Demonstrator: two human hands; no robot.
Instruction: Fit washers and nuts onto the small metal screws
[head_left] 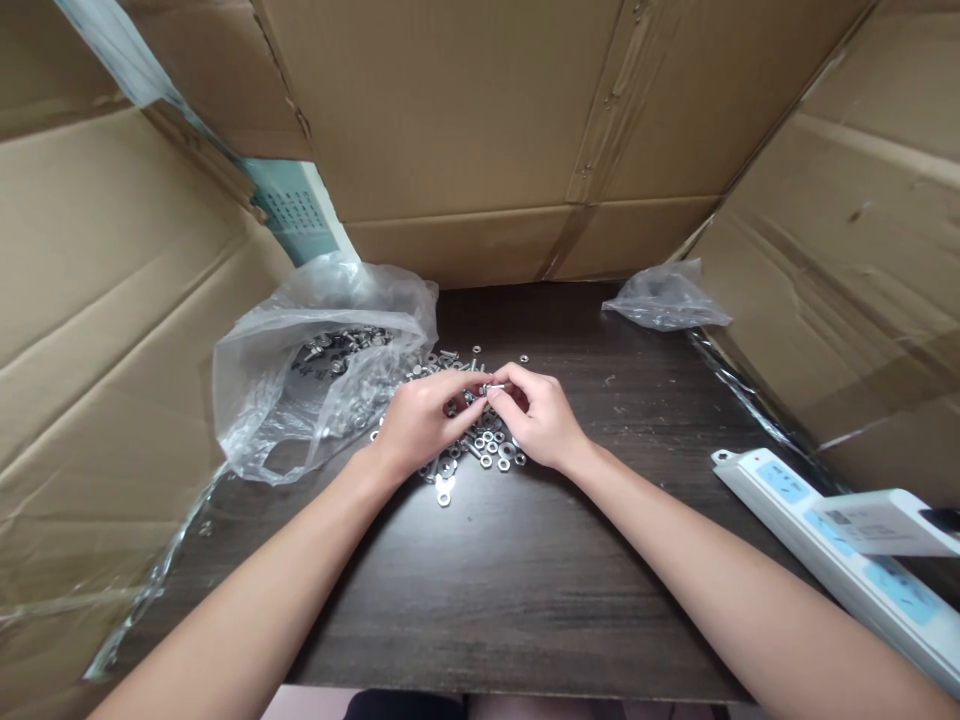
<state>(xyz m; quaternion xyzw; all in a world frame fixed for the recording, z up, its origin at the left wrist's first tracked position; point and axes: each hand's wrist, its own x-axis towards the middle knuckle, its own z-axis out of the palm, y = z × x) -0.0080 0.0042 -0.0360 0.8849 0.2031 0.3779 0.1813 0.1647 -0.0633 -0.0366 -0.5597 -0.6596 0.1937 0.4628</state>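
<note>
Above the loose hardware, my left hand (425, 418) and my right hand (541, 414) meet fingertip to fingertip. Between them is a small silver bolt (495, 387), pinched from both sides. Whether a nut or washer sits on it is hidden by the fingers. Under and around the hands lies a scattered pile of metal nuts (489, 448), with washers (448, 467) and more bolts mixed in. One nut (523, 358) lies apart beyond the right hand.
Left of the pile, an open clear plastic bag (255, 350) holds more metal hardware. A smaller plastic bag (664, 297) lies at the back right. A white power strip (814, 560) with a plugged-in adapter (892, 525) runs along the right. Cardboard walls (480, 130) enclose the dark table (480, 600).
</note>
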